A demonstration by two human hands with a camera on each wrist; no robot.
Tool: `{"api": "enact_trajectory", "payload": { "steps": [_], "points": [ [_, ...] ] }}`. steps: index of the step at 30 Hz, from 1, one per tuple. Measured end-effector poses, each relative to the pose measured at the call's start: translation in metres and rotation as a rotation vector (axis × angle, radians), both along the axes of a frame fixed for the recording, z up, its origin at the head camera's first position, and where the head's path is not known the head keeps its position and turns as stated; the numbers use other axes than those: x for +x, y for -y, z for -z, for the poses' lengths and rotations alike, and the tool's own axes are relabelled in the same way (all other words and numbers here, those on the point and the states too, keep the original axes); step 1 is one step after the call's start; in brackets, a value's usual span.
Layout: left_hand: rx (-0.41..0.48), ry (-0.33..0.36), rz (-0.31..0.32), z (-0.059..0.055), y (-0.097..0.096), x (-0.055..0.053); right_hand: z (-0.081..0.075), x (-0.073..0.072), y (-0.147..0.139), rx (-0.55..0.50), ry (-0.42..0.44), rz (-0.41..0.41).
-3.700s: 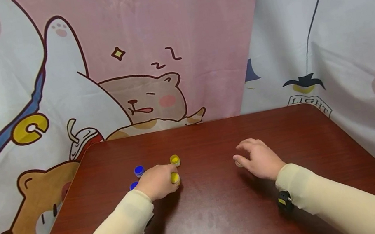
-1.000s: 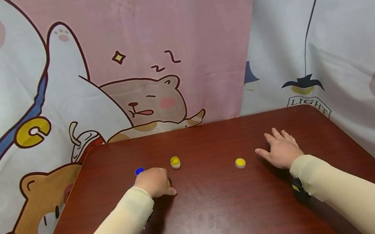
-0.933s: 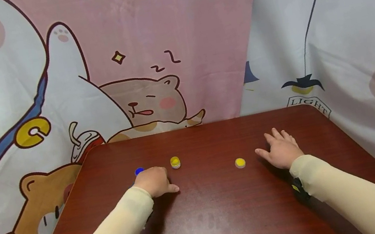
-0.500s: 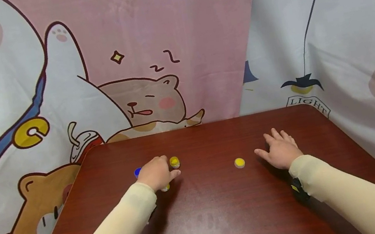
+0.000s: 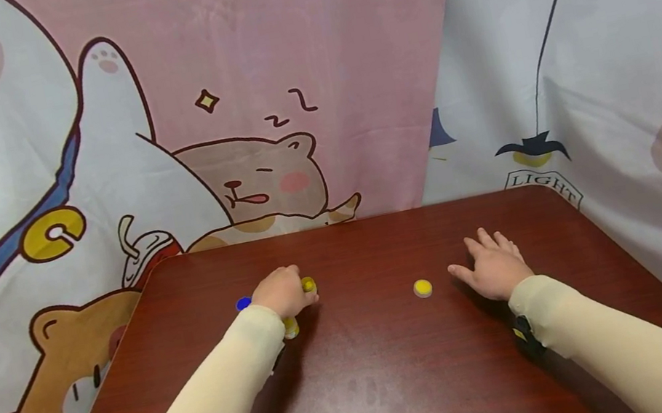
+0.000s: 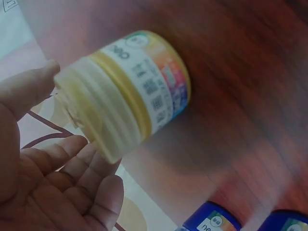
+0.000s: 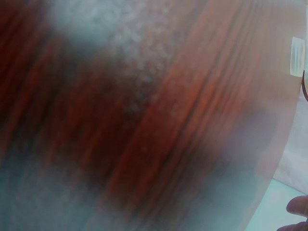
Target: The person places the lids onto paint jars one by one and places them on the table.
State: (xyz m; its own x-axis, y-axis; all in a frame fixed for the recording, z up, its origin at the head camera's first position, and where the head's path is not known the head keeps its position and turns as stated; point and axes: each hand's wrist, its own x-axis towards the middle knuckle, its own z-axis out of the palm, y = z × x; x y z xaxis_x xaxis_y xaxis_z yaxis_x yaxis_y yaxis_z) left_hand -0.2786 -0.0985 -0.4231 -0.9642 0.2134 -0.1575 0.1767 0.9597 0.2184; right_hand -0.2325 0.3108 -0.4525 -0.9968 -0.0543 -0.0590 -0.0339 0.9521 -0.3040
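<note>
In the head view my left hand point(image 5: 282, 293) reaches over the table, thumb and fingers on either side of a small yellow paint jar point(image 5: 309, 285). Just behind it, by the cuff, stands a second yellow jar point(image 5: 290, 327). The left wrist view has a labelled yellow jar point(image 6: 130, 91) with a pale ribbed top large in front, partly covering the spread thumb and loosely bent fingers of that hand. My right hand point(image 5: 496, 268) lies palm down with fingers straight and apart, right of a flat yellow lid point(image 5: 423, 288). Only its fingertips point(image 7: 297, 205) enter the right wrist view.
A blue jar point(image 5: 244, 303) stands left of my left hand; two blue jars point(image 6: 211, 219) appear at the bottom of the left wrist view. The brown table point(image 5: 372, 362) ends at a printed curtain point(image 5: 375, 80) behind it.
My right hand has left the yellow lid on the table and moved right. My left hand has come off the nearer yellow jar, which now sits further left, and moved forward to the farther one.
</note>
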Motion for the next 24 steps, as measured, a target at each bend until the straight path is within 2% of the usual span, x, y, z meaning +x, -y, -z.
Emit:
{"api": "enact_trajectory", "payload": {
  "steps": [6,11,24],
  "points": [
    [0.006,0.017,0.01,0.002,-0.002,-0.005,-0.004,0.003,0.002,0.015,-0.004,-0.001],
    [-0.01,0.021,0.025,0.003,-0.007,-0.007,0.0,0.002,0.0,0.011,-0.002,-0.002],
    [-0.016,-0.016,0.044,0.004,-0.013,-0.007,-0.004,0.005,0.003,0.026,-0.006,-0.005]
  ]
}}
